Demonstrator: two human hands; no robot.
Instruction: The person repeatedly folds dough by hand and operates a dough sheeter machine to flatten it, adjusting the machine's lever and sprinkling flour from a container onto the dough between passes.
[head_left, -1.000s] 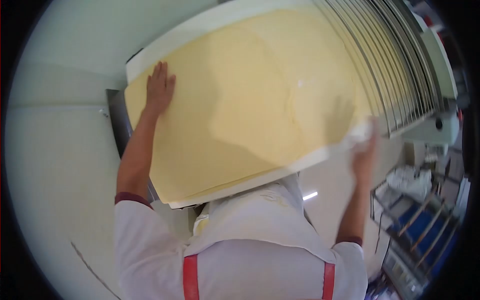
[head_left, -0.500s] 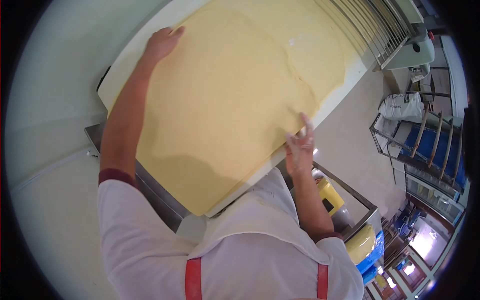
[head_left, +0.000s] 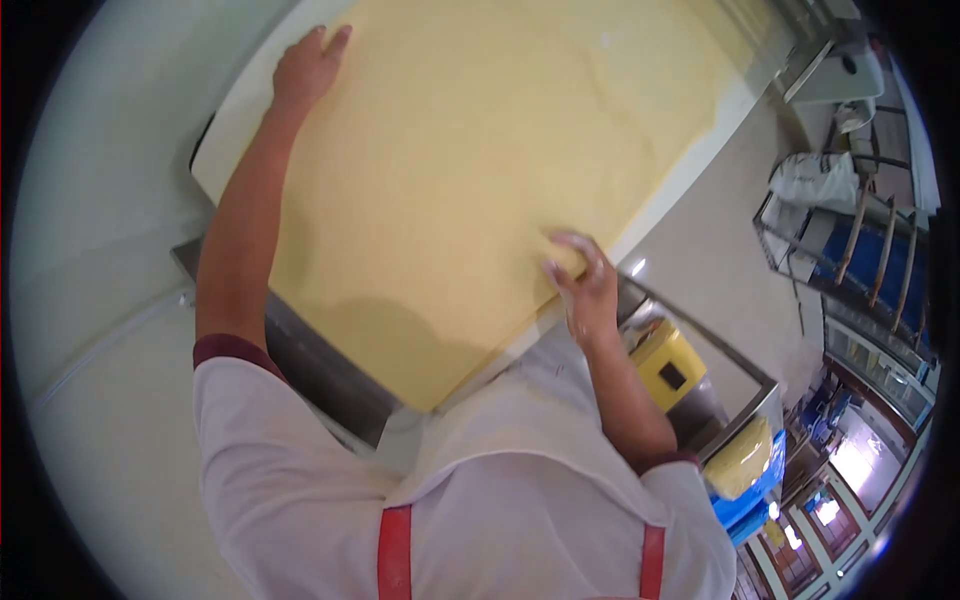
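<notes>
A large, thin sheet of pale yellow dough [head_left: 440, 190] lies spread over a white work surface [head_left: 235, 125], with a fold line across its far right part. My left hand [head_left: 306, 70] is at the sheet's far left edge, thumb and fingers apart, fingertips right at the dough. Close to the right edge is my right hand [head_left: 592, 290], its fingers spread and curved over the dough; the fingertips are smeared by motion and look dusted with white. No object shows between the fingers of either hand.
Metal bars of a machine [head_left: 815, 60] stand at the far right end of the surface. Below right, a metal-framed cart [head_left: 740, 370] holds a yellow block [head_left: 668, 365] and yellow and blue wrapped packs [head_left: 740, 460]. A white sack [head_left: 815, 180] rests on a rack beyond.
The view has shifted slightly. My right hand has moved inward from the right edge, its fingers now curved over the dough. My left hand's thumb and finger have come apart at the far edge.
</notes>
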